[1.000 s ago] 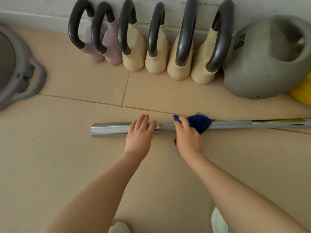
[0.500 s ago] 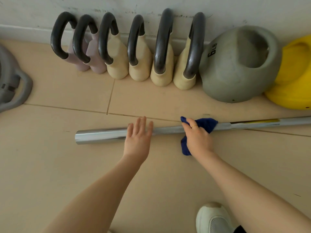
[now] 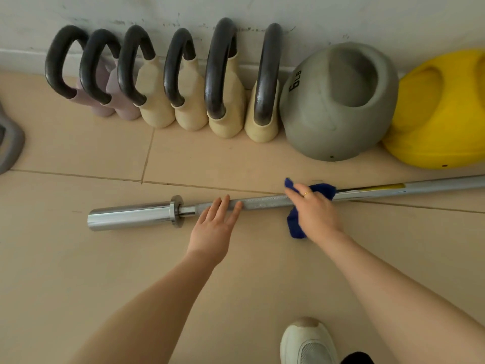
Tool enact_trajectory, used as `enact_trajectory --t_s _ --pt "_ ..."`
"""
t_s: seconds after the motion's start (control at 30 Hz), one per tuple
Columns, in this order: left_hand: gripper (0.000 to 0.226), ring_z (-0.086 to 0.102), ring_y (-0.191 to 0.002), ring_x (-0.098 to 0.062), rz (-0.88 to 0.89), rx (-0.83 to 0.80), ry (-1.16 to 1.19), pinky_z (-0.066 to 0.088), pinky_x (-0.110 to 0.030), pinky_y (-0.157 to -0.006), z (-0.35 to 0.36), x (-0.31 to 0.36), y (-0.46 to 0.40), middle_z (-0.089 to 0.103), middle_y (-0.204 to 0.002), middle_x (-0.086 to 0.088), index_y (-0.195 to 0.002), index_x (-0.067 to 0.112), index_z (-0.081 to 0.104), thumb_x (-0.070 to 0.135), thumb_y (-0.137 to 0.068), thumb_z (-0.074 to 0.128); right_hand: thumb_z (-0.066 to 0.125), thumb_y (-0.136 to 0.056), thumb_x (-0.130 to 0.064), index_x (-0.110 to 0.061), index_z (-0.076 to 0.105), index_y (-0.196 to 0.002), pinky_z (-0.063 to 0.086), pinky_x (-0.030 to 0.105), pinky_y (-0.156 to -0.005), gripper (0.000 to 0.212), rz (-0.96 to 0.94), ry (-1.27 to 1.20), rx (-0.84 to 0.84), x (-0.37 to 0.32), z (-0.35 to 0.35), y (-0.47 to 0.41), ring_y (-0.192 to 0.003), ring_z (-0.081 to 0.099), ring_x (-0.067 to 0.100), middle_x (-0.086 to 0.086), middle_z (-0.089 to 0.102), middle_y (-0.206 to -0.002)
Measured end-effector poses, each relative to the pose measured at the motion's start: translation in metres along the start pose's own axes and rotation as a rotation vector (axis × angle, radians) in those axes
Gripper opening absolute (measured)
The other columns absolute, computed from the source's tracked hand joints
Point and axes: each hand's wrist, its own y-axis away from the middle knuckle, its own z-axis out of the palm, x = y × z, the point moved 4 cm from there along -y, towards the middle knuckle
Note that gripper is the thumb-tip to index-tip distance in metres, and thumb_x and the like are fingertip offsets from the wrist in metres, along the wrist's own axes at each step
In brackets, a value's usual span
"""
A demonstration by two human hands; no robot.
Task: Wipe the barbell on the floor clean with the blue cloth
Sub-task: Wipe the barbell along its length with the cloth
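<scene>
My left hand [image 3: 212, 227] lies flat with straight fingers, the tips resting on the long chrome steel barbell [image 3: 262, 202] to steady it. My right hand [image 3: 313, 212], a thin ring on one finger, curls over the dark blue cloth [image 3: 295, 227] and presses it around the shaft, so the cloth wraps the bar and a loose tail hangs toward six o'clock onto the beige tiled floor [image 3: 105, 271].

The barbell lies on that floor across the middle of my view, running from its thick polished sleeve at nine o'clock out past the frame edge at three o'clock. The cloth sits on the knurled grip section, just right of my left hand. I judge the wiping to be somewhere in its middle: the stretch toward three o'clock, with a yellow strip on it, lies ahead of the cloth, and I cannot tell from the shine which parts are already clean. The far end is out of sight.

At twelve o'clock, against the wall, stand six small kettlebells with black handles [image 3: 183, 82], two mauve and four cream, then a round grey kettlebell marked 6 LB [image 3: 338, 106] and a yellow one [image 3: 441, 114] at two o'clock. A grey handled object [image 3: 10, 140] shows at nine o'clock, and my white shoe [image 3: 307, 342] at five o'clock. Nothing touches the bar or blocks the cloth's path along it.
</scene>
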Motion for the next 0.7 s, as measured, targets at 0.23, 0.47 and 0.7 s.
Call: enact_trajectory --t_s 0.23,0.47,0.7 --pt "0.082 -0.006 -0.144 -0.035 -0.134 -0.035 -0.019 0.003 -0.042 -0.117 -0.001 -0.003 -0.004 -0.009 -0.158 -0.001 -0.146 0.039 -0.012 0.004 -0.09 0.037 0.04 -0.09 -0.003 -0.019 0.034 -0.141 0.05 0.039 -0.073 0.054 0.113 0.023 0.037 -0.019 0.002 -0.003 -0.094 0.056 0.031 0.005 0.038 -0.14" --pt "0.08 0.0 -0.143 -0.038 -0.195 0.004 -0.042 0.003 -0.045 -0.116 0.003 -0.006 -0.001 -0.004 -0.157 -0.014 -0.145 0.042 -0.012 0.011 -0.091 0.038 0.04 -0.09 -0.003 -0.021 0.037 -0.138 0.05 0.039 -0.078 0.052 -0.141 -0.001 -0.067 -0.065 0.007 -0.009 -0.105 0.053 0.029 0.002 0.033 -0.144" --pt "0.065 -0.001 -0.146 -0.02 -0.114 -0.039 -0.113 -0.007 -0.042 -0.117 -0.01 -0.038 0.004 -0.002 -0.159 -0.006 -0.15 0.011 0.001 0.01 -0.093 0.032 0.039 -0.092 -0.003 -0.016 0.042 -0.133 0.048 0.039 -0.074 0.044 -0.061 0.049 -0.061 -0.079 0.002 -0.01 -0.1 0.053 0.031 0.007 0.039 -0.137"
